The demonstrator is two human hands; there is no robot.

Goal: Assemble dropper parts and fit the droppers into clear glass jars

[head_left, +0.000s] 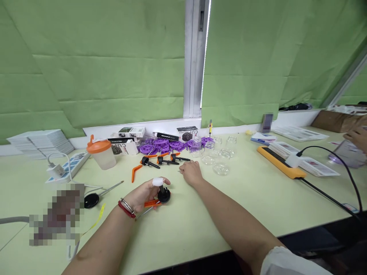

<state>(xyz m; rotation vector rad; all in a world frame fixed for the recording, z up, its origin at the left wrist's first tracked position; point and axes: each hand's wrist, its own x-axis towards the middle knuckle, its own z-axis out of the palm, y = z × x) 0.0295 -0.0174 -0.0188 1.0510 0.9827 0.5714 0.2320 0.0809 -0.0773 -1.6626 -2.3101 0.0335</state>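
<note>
Black-and-orange device (pixel 164 196) inside the left hand's (pixel 149 193) grip.

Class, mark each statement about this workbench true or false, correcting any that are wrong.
1. The left hand holds a black part. True.
2. The lid of the shaker is blue. False: the lid is orange.
3. The right hand is holding a jar. False: the jars stand beyond it or to its right.
4. A white plug sits in the yellow power strip. True.
</note>
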